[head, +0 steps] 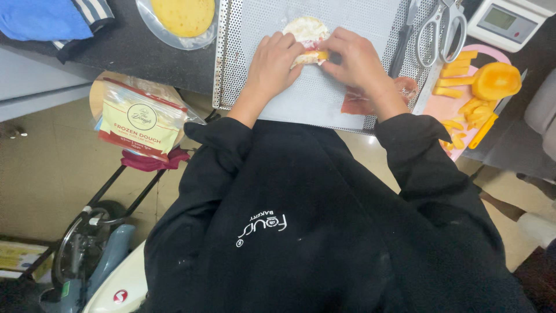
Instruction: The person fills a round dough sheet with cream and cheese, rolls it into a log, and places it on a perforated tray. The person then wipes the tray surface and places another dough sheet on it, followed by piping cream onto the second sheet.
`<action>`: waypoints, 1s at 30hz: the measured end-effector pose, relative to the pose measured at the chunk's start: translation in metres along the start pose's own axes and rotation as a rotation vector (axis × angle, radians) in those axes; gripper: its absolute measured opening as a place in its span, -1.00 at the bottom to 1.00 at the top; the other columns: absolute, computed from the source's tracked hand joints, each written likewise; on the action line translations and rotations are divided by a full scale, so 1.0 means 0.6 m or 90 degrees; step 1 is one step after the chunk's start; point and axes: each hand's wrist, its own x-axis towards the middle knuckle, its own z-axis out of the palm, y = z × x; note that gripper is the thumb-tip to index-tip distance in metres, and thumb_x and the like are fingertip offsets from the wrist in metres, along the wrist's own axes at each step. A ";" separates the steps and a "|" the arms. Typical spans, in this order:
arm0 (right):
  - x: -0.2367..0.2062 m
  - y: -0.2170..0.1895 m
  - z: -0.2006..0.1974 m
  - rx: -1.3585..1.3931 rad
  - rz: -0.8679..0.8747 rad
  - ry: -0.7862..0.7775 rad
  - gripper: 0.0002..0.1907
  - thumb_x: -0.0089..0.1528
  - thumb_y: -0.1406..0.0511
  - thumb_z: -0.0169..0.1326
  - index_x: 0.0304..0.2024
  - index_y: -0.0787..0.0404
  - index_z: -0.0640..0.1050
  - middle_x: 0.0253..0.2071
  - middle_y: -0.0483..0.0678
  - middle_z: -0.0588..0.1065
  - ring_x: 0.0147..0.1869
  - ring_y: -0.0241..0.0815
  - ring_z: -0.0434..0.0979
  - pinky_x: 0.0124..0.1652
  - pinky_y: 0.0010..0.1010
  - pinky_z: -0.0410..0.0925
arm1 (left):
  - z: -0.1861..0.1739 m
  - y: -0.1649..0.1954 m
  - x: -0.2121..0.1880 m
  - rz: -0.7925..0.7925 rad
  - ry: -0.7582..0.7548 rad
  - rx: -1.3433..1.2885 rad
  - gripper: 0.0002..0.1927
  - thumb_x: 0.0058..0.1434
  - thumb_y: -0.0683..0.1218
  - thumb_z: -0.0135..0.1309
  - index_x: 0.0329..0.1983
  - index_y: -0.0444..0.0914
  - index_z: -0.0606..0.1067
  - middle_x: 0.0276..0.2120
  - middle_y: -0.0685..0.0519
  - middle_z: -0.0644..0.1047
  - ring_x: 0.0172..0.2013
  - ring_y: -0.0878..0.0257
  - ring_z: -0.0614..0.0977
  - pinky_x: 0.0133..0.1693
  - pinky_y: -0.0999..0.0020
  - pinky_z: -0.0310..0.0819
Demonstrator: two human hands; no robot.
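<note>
Left hand (273,62) curled, fingers bent together and pressed onto the near-left edge of a small round dough piece (305,29) with red and orange filling showing at its folded rim. Right hand (354,61) likewise half closed, fingertips pinching the right rim of that same dough piece, thumb tucked under. Dough piece resting on the far middle of a perforated metal baking tray (255,23), lined with pale paper.

Just right of the tray's near corner, a thin slice of cured meat (405,87), partly behind the right wrist. Along the tray's right edge, metal kitchen scissors (443,29). Further right of the tray, a pink cutting board (443,107) carrying orange fruit strips (454,69) and a hollowed orange half (496,81). Beyond the board, a small white digital scale (508,22). Left of the tray, a clear plate with a flat yellow dough round (182,16), all on a dark countertop (145,52). Far left of the tray, blue folded cloth (40,18).

Below the counter, left of the tray, a clear pouch of frozen dough (142,120) with a cream label banded in red, lying over a dark red cloth. Beige floor (46,174) underneath. Black sleeves and top filling the near foreground.
</note>
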 end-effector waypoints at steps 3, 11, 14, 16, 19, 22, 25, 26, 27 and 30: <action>0.002 0.004 0.000 -0.011 -0.012 -0.005 -0.71 0.18 0.33 0.29 -0.04 0.16 0.63 -0.14 -0.03 0.47 -0.09 0.03 0.54 -0.10 -0.22 0.42 | -0.003 -0.003 0.003 0.006 -0.004 -0.019 -0.77 0.08 -0.11 0.28 -0.22 -0.17 0.51 -0.25 0.06 0.44 -0.13 0.06 0.47 -0.10 0.14 0.31; -0.001 0.006 0.000 0.021 0.024 0.012 -0.58 0.10 0.29 0.37 0.00 0.22 0.61 -0.17 0.01 0.52 -0.10 0.04 0.54 -0.10 -0.22 0.41 | -0.032 0.001 -0.004 -0.031 0.002 -0.023 -0.59 -0.08 -0.02 0.37 -0.19 -0.22 0.52 -0.28 0.01 0.47 -0.17 0.02 0.48 -0.14 0.10 0.30; -0.008 0.011 0.004 0.006 0.052 0.015 -0.64 0.12 0.28 0.38 -0.07 0.24 0.61 -0.23 0.01 0.54 -0.12 0.05 0.54 -0.11 -0.21 0.41 | -0.034 0.001 -0.026 -0.129 -0.011 -0.064 -0.62 -0.02 -0.05 0.37 -0.16 -0.22 0.53 -0.31 0.02 0.51 -0.18 0.02 0.51 -0.11 0.11 0.31; -0.014 0.014 0.010 0.006 0.045 0.028 -0.67 0.14 0.29 0.38 -0.09 0.25 0.62 -0.23 0.02 0.55 -0.12 0.06 0.54 -0.11 -0.21 0.41 | -0.025 0.003 -0.041 -0.174 -0.008 -0.100 -0.64 0.03 -0.09 0.36 -0.12 -0.22 0.54 -0.31 0.03 0.55 -0.17 0.02 0.53 -0.09 0.11 0.33; -0.019 0.016 0.022 0.019 0.023 0.061 -0.70 0.16 0.30 0.36 -0.09 0.25 0.62 -0.20 0.04 0.54 -0.12 0.06 0.55 -0.11 -0.21 0.42 | -0.008 0.002 -0.054 -0.197 0.025 -0.131 -0.64 0.07 -0.14 0.32 -0.06 -0.25 0.55 -0.28 0.01 0.58 -0.16 0.00 0.56 -0.06 0.10 0.36; -0.021 0.015 0.029 0.028 0.049 0.066 -0.74 0.17 0.32 0.34 -0.11 0.26 0.62 -0.22 0.04 0.54 -0.15 0.04 0.55 -0.13 -0.20 0.42 | 0.011 0.006 -0.056 -0.231 0.036 -0.126 -0.67 0.09 -0.14 0.31 -0.07 -0.25 0.56 -0.28 -0.02 0.59 -0.16 -0.02 0.56 -0.05 0.10 0.39; -0.022 0.012 0.028 0.021 0.045 0.069 -0.75 0.17 0.32 0.34 -0.12 0.24 0.62 -0.22 0.03 0.54 -0.14 0.04 0.55 -0.13 -0.20 0.42 | 0.018 0.012 -0.057 -0.236 0.058 -0.105 -0.66 0.07 -0.12 0.32 -0.09 -0.26 0.56 -0.27 -0.05 0.58 -0.17 -0.05 0.55 -0.08 0.08 0.38; -0.021 0.011 0.027 0.011 0.025 0.074 -0.75 0.17 0.32 0.33 -0.12 0.24 0.62 -0.22 0.03 0.54 -0.12 0.05 0.55 -0.12 -0.20 0.42 | 0.018 0.013 -0.058 -0.222 0.069 -0.094 -0.66 0.07 -0.12 0.32 -0.09 -0.26 0.55 -0.27 -0.06 0.58 -0.17 -0.06 0.55 -0.08 0.08 0.38; -0.020 0.010 0.025 0.000 0.005 0.079 -0.75 0.17 0.33 0.33 -0.12 0.23 0.61 -0.21 0.03 0.53 -0.10 0.06 0.55 -0.11 -0.20 0.42 | 0.019 0.014 -0.057 -0.208 0.080 -0.083 -0.65 0.06 -0.12 0.32 -0.09 -0.26 0.54 -0.26 -0.06 0.57 -0.17 -0.06 0.54 -0.08 0.08 0.38; -0.017 0.007 0.020 -0.020 -0.019 0.071 -0.73 0.16 0.32 0.32 -0.10 0.21 0.61 -0.20 0.02 0.51 -0.08 0.07 0.54 -0.10 -0.19 0.42 | 0.021 0.020 -0.056 -0.193 0.069 -0.030 -0.64 0.08 -0.11 0.31 -0.06 -0.27 0.53 -0.33 -0.07 0.53 -0.23 -0.06 0.52 -0.13 0.05 0.37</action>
